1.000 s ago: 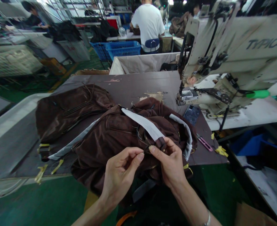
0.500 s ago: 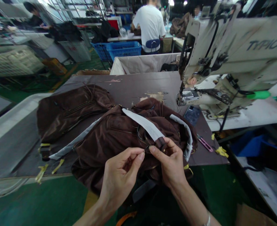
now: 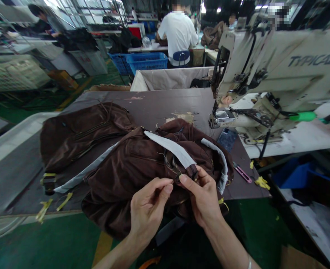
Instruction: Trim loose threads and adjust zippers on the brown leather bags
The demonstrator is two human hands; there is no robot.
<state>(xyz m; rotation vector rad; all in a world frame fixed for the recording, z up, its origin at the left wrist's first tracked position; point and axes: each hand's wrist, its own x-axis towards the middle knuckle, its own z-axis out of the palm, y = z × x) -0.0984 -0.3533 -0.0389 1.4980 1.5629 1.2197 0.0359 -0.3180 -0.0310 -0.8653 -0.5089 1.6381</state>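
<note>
A crumpled dark brown suede garment (image 3: 120,175) lies under my hands, edged with a white binding strip (image 3: 173,149). Another brown suede piece (image 3: 80,134) with a zipped pocket lies to its left. My left hand (image 3: 149,211) pinches between thumb and forefinger at the end of a metal zipper (image 3: 172,168). My right hand (image 3: 202,198) grips the same end, at a small brown tab (image 3: 192,172) on the strip. The hands stand close together, and the fingers hide the zipper's tip.
A cream sewing machine (image 3: 265,74) stands at the right of the dark table (image 3: 165,101). A phone (image 3: 227,139), pink-handled snips (image 3: 242,174) and yellow scraps (image 3: 262,183) lie nearby. Beyond are a fabric-lined bin (image 3: 167,79), blue crates (image 3: 146,61) and a seated co-worker (image 3: 178,37).
The whole view has shifted slightly as my head moved. Both hands remain on the zipper end, and the left fingertips have moved a little closer to it.
</note>
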